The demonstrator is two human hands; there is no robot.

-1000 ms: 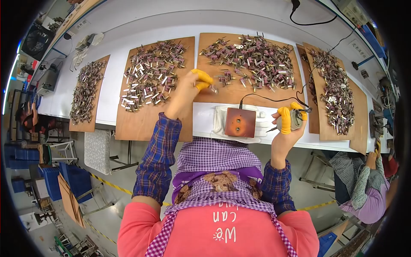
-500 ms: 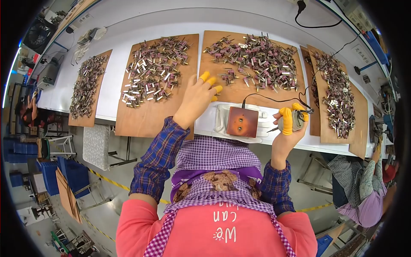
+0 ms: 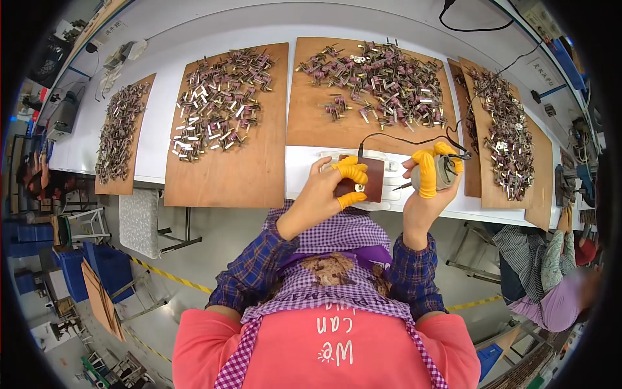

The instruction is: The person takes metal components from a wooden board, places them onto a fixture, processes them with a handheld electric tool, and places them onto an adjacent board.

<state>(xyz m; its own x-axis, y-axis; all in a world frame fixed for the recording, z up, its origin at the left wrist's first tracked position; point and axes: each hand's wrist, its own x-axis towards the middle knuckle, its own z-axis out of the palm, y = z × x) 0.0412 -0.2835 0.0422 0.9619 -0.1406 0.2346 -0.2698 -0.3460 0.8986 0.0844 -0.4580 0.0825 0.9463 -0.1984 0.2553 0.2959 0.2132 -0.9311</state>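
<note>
My left hand (image 3: 330, 190), with yellow finger covers, is over the dark red-brown box (image 3: 372, 172). Its thumb and fingers close around a small metal part (image 3: 359, 187), of which only a pale, shiny end shows. Grey and rounded, a corded device (image 3: 443, 174) with a dark pointed tip sits in my right hand (image 3: 427, 188). That hand also wears yellow covers, and the tip points left toward the box. Under the box lies a white glove (image 3: 391, 181), partly hidden.
Piles of pink-and-metal parts (image 3: 408, 84) lie on wooden boards (image 3: 223, 185) across the white table (image 3: 303, 162). A black cable (image 3: 408, 139) runs behind the box to the right. Another person (image 3: 551, 292) is at the far right. A stool (image 3: 138, 223) stands left.
My left hand has moved from the front of the middle board down and right to the box, its fingers now closed. My right hand still holds the grey device. The view has shifted slightly.
</note>
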